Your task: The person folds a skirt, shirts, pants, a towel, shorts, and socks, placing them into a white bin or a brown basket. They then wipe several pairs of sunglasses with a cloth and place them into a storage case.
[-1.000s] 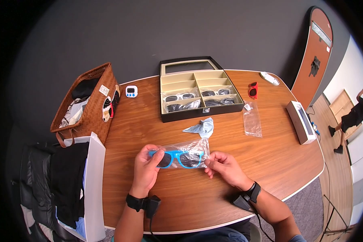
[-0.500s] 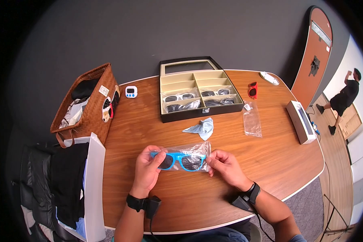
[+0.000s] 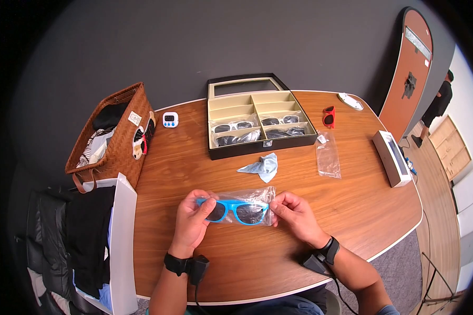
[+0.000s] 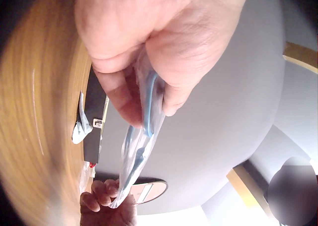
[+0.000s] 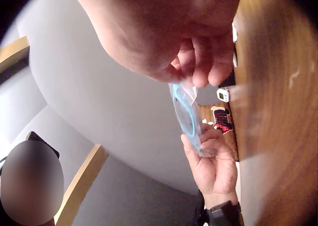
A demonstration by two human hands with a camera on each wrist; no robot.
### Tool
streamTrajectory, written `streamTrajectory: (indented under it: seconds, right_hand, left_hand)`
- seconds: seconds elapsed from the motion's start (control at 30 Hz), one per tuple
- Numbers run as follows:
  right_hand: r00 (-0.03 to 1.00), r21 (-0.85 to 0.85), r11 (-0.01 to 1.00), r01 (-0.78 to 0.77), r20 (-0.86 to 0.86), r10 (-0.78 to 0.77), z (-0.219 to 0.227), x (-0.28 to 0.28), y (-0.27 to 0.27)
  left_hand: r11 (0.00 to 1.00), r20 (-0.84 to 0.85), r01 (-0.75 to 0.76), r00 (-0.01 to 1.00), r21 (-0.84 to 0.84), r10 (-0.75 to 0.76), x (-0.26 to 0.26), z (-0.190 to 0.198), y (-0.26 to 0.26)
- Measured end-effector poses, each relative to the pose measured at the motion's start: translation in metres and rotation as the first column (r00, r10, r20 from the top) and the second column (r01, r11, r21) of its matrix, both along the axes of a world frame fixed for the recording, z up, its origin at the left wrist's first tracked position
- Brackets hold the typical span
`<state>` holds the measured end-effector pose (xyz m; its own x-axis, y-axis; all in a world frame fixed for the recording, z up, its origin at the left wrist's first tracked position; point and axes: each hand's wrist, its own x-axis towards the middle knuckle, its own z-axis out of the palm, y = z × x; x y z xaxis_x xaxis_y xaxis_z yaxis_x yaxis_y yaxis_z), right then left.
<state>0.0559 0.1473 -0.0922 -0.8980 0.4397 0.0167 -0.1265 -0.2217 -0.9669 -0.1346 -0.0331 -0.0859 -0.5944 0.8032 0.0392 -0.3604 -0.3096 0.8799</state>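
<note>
Blue-framed sunglasses (image 3: 231, 209) with dark lenses lie inside a clear plastic bag (image 3: 258, 195), held above the table. The left hand (image 3: 193, 219) grips one end of the glasses through the bag, thumb in front and fingers behind. At the bag's other end, the right hand (image 3: 298, 219) pinches the plastic edge between thumb and fingers. Seen from the left wrist, the bag (image 4: 130, 159) hangs edge-on from the left hand (image 4: 164, 37). In the right wrist view the right hand (image 5: 174, 37) holds the bag's near end, the left hand (image 5: 213, 171) its far end.
Behind the hands lies a light blue cloth (image 3: 267, 167). An open case (image 3: 263, 149) holds several bagged glasses. Red sunglasses (image 3: 328, 117), an empty plastic bag (image 3: 328, 156) and a white box (image 3: 392, 159) are on the right; a timer (image 3: 170, 119) and wicker basket (image 3: 126, 137) on the left.
The bag's right end has dropped slightly and turned, with the right hand's fingers shifted along its edge. The left hand keeps its grip. In the background, a person has moved toward the partition.
</note>
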Motion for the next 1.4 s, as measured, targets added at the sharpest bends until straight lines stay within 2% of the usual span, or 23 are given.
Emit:
streamTrajectory:
  seconds: [0.13, 0.43, 0.6, 0.93, 1.03, 1.1, 1.23, 1.3, 1.37, 1.4]
  right_hand:
    - [0.999, 0.031, 0.999, 0.029, -0.023, -0.029, -0.001, 0.000, -0.002]
    - [0.997, -0.060, 0.995, 0.078, 0.002, -0.078, 0.005, -0.002, -0.004]
    - [0.994, 0.020, 0.994, 0.103, -0.048, -0.102, -0.001, -0.001, -0.002]
    - [0.991, -0.035, 0.991, 0.126, -0.039, -0.128, 0.007, -0.001, -0.001]
    - [0.989, 0.037, 0.991, 0.130, -0.069, -0.128, 0.003, -0.001, 0.002]
    - [0.995, -0.045, 0.995, 0.086, -0.044, -0.088, 0.000, -0.002, 0.005]
    - [0.999, 0.024, 0.999, -0.034, 0.001, 0.034, 0.019, 0.000, 0.009]
    - [0.940, 0.081, 0.964, -0.253, 0.258, 0.225, 0.024, 0.004, 0.015]
    - [0.867, 0.141, 0.887, -0.440, 0.322, 0.379, 0.028, -0.001, 0.015]
    - [0.823, 0.238, 0.822, -0.518, 0.400, 0.403, 0.035, -0.004, 0.016]
  left_hand:
    - [1.000, 0.029, 0.017, 0.999, 0.008, -0.017, 0.001, 0.001, 0.000]
    - [1.000, 0.013, 0.018, 1.000, 0.002, -0.018, 0.002, -0.003, 0.001]
    - [1.000, 0.018, 0.025, 1.000, 0.011, -0.026, 0.002, -0.005, 0.002]
    - [0.998, 0.003, 0.069, 0.998, -0.011, -0.069, 0.004, -0.003, 0.002]
    - [0.999, -0.002, 0.047, 0.999, -0.025, -0.047, 0.005, -0.005, 0.003]
    - [0.999, 0.007, 0.043, 0.999, -0.024, -0.042, 0.004, -0.006, 0.003]
    - [0.996, -0.021, 0.077, 0.997, -0.034, -0.078, 0.006, -0.008, 0.004]
    - [0.998, -0.082, 0.059, 0.995, -0.003, -0.059, 0.010, -0.008, 0.006]
    - [0.990, -0.167, 0.094, 0.980, -0.104, -0.111, 0.015, -0.007, 0.008]
    - [0.986, -0.173, 0.102, 0.977, -0.131, -0.124, 0.018, -0.006, 0.009]
